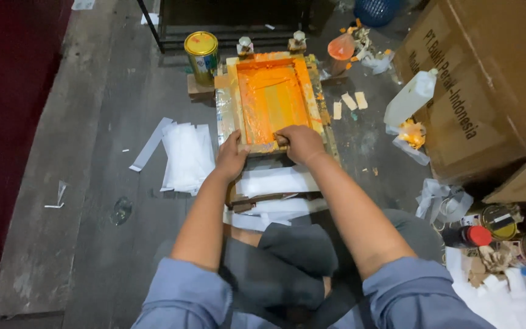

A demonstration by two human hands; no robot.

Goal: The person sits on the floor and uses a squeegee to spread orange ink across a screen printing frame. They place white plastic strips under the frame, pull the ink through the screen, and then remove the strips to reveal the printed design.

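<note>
A stack of white sheets (188,155) lies on the floor at left. Left hand (231,157) is closed on the near-left corner of the screen-printing frame (271,100); right hand (300,142) is closed on its near edge. The frame sits ahead of the knees, coated in orange ink. Judged rigid, light, slippery where inked; grip the bare wooden edges.

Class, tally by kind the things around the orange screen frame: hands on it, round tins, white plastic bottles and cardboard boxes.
Hands on the screen frame: 2, left hand and right hand
Round tins: 2, yellow-lidded tin and tin at right
White plastic bottle: 1
Cardboard box: 1
Total: 6
</note>
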